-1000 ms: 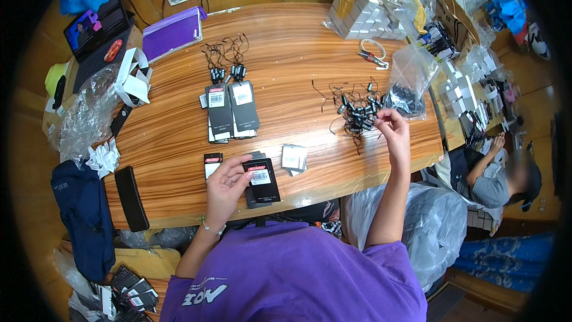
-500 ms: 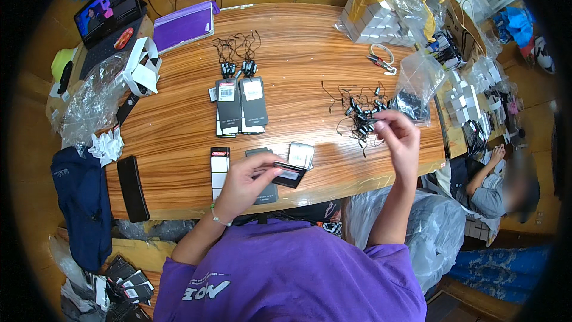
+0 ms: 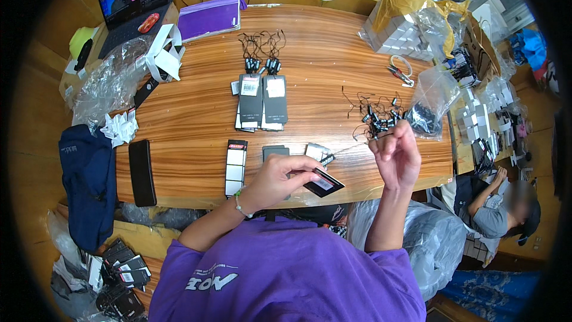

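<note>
My left hand (image 3: 275,177) holds a small black card with a white label (image 3: 322,182) just above the near edge of the wooden table (image 3: 190,113). My right hand (image 3: 397,155) is raised to its right, fingers pinched on a thin black string that runs back to the card. A loose heap of black strings with small tags (image 3: 378,114) lies just beyond my right hand. A dark card (image 3: 274,152) and small white labels (image 3: 315,151) rest on the table by my left hand.
Two stacks of black cards (image 3: 263,101) and strung tags (image 3: 262,53) lie mid-table. A label strip (image 3: 236,160), a black phone (image 3: 142,172), a laptop (image 3: 132,1), purple folder (image 3: 210,16), white boxes in plastic (image 3: 398,24), clear bags. Another person sits at right (image 3: 499,210).
My left hand has lifted the black card off the table and brought it toward my right hand. My right hand has drawn a string out of the heap toward the card.
</note>
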The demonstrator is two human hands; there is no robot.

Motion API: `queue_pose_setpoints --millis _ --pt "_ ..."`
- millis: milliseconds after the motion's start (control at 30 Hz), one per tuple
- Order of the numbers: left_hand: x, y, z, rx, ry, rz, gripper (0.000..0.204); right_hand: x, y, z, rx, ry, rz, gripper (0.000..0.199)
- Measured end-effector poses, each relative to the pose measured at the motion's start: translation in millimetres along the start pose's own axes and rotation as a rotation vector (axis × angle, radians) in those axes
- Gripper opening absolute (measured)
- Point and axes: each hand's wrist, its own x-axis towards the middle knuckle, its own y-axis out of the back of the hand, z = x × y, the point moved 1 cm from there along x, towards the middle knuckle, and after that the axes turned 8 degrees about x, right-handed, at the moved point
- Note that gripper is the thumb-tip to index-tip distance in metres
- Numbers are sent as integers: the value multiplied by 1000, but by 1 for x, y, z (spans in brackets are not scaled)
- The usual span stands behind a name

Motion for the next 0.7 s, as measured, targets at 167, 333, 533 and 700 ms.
queue_pose_setpoints --millis 167,333,533,700 --pt "-4 1 0 -57 15 -36 13 -1 -11 6 36 71 10 29" --pt "-10 5 -1 -198 47 -12 17 4 -23 12 -553 275 110 18" --pt "-7 14 -8 -280 68 168 21 19 -47 27 -623 497 207 8" --pt "-2 28 2 -83 -44 358 22 10 -62 34 -841 117 54 15"
